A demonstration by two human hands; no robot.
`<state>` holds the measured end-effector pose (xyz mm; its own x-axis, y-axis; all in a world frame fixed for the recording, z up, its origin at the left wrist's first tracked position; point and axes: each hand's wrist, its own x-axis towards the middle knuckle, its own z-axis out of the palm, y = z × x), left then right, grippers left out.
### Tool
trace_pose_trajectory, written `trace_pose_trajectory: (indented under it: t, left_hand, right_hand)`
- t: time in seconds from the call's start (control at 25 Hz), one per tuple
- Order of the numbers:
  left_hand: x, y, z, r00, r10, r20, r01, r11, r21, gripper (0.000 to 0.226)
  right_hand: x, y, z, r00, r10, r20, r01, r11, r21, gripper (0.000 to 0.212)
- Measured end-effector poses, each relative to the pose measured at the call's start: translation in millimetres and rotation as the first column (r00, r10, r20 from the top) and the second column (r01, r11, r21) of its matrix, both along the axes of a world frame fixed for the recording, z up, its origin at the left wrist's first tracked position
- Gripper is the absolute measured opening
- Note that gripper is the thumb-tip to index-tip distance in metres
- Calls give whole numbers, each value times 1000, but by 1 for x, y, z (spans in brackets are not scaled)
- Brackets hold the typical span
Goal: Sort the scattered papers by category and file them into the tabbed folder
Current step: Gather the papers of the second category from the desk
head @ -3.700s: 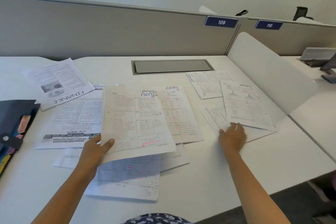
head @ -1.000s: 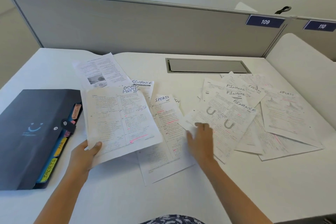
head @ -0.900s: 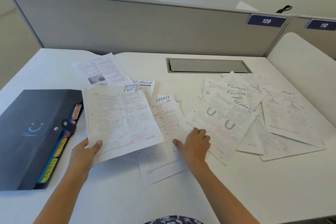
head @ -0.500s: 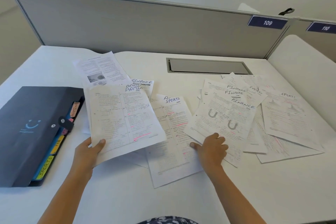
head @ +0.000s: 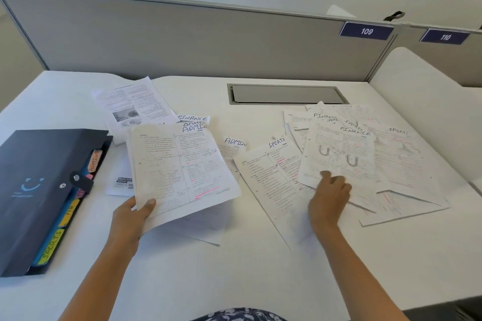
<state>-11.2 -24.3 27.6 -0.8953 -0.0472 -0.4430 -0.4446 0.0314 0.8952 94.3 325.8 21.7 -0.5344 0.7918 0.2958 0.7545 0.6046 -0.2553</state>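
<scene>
Left hand point(head: 133, 214) – fingers curled under, thumb pressed on top, gripping the lower left corner of the ADMIN sheaf point(head: 180, 169). The sheaf was lifted off the desk point(head: 234, 268) and tilted, with pink highlighter near its lower edge.

Right hand point(head: 330, 195) – resting at the lower edge of the FINANCE sheet point(head: 336, 156), the one with two U-shaped drawings, where it overlapped a SPORTS sheet point(head: 271, 182). Fingers were bent and blurred; I could not tell whether they pinched the paper or only pressed on it.

The papers were fanned across the middle and right of the desk, each with a handwritten category at the top. A loose ADMIN sheet point(head: 233, 146) lay between the two hands. More FINANCE and SPORTS pages were layered to the right, and a printed sheet with a photo point(head: 133, 107) lay further back on the left.

The tabbed folder point(head: 39, 190) lay flat at the left edge, dark, with its strap fastened. Coloured tabs stuck out of its right side: ADMIN tab point(head: 94, 161), HR tab point(head: 70, 212), SPORTS tab point(head: 52, 243). Its contents were hidden.
</scene>
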Motion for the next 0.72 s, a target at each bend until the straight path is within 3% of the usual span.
trace_pose_trajectory:
  t: [0.04,0.12,0.2,0.28,0.4,0.44,0.56,0.68,0.72]
  left_hand:
    - [0,3,1,1000,-2,-1,2,1000,4,40]
    - [1,7,3,1000,-2,-7,2,1000,12,39]
    - [0,8,4,1000,6,-23,-6,1000,8,40]
    - [-1,7,5,999,20,-35,-20,1000,11,42]
    - [-3,6,5,998,33,-51,-32,999,27,43]
    - [-3,6,6,998,37,-52,-36,999,29,44]
    - [-3,6,7,997,50,-58,-48,998,37,45]
    - [-3,7,8,997,61,-55,-58,997,50,44]
    - [-3,6,8,996,70,-51,-67,996,59,44]
  right_hand:
    - [0,-20,-3,985,158,-65,-161,986,-49,52]
    - [0,-69,-6,888,439,-138,-461,854,-240,46]
    - [-10,-108,-8,846,519,-122,-517,741,-429,46]
    - [-29,-130,-9,873,485,-53,-450,757,-474,60]
    - [-51,-150,-5,831,514,-212,-556,767,-321,49]
    - [-55,-155,-7,834,469,-289,-548,762,-346,45]
    - [-64,-173,-4,907,223,-358,-414,629,-657,50]
    - [-73,-176,-13,917,64,-394,-357,572,-738,36]
    - [-75,-173,-11,912,71,-404,-364,594,-717,30]
